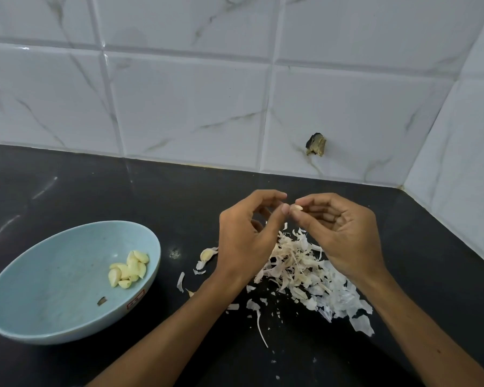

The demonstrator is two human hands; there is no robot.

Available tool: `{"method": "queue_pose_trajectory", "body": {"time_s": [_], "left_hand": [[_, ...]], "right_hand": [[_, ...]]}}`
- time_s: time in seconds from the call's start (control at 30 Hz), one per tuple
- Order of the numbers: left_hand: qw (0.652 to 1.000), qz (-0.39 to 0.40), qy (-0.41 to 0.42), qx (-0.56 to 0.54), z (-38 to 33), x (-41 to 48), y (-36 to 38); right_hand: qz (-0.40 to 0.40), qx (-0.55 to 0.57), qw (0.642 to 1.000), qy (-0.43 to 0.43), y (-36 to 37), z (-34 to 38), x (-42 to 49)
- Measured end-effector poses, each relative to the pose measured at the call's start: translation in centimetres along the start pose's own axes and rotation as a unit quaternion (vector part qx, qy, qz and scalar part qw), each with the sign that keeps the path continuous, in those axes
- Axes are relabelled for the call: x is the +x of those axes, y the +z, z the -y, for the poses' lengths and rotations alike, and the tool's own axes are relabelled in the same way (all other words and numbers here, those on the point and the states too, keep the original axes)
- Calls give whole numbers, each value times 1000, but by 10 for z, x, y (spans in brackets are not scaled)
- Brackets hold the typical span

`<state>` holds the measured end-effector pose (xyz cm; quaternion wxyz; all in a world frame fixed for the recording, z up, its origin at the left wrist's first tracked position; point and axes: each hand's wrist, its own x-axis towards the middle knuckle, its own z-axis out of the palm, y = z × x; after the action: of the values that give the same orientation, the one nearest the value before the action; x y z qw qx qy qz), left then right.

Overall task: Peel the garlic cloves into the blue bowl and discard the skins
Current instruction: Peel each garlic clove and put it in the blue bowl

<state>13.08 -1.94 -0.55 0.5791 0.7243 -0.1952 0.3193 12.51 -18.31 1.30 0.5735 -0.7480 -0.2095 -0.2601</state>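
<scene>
Garlic clove [296, 208] is held up above the dark surface [95, 191], between the two hands and not far from the corner where the tiled back wall [179, 93] meets the side wall on the right. Bare surface runs behind the hands to the back wall and stretches wide to the left, behind the blue bowl [39, 289]. To the right there is less room, as the side wall cuts in at an angle.

The right hand [344, 236] has the clove in its grip, pinched between thumb and fingertips, and the pale tip pokes out towards the left. The left hand [243, 236] is curled, with its thumb tip right against that exposed end and its index finger hooked just above. I cannot tell whether this grip has hold of any skin.

Directly under the hands is a loose heap of papery skins [305, 272], with scraps scattered towards the near edge. One unpeeled clove [207, 254] lies just left of the left wrist, between the heap and the bowl. The bowl sits well to the left, tilted. In it, peeled cloves [129, 269] cluster on the right side and a dark scrap [102, 301] lies nearer the rim. A broken hole [316, 145] mars the back wall tile.
</scene>
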Motion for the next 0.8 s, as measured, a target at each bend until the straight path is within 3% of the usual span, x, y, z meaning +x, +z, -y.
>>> {"method": "queue_pose_trajectory", "body": {"time_s": [0.27,0.53,0.8], "left_hand": [[999,33,-6,-11,4,2,-1],[989,131,-61,-44,8,8,-6],[989,142,-48,2,9,6,-3]], "right_hand": [[12,-28,1000,-8,0,-3,-1],[24,-37,999,-3,-3,-2,-1],[7,-53,999,-11,-1,-3,-2]]}}
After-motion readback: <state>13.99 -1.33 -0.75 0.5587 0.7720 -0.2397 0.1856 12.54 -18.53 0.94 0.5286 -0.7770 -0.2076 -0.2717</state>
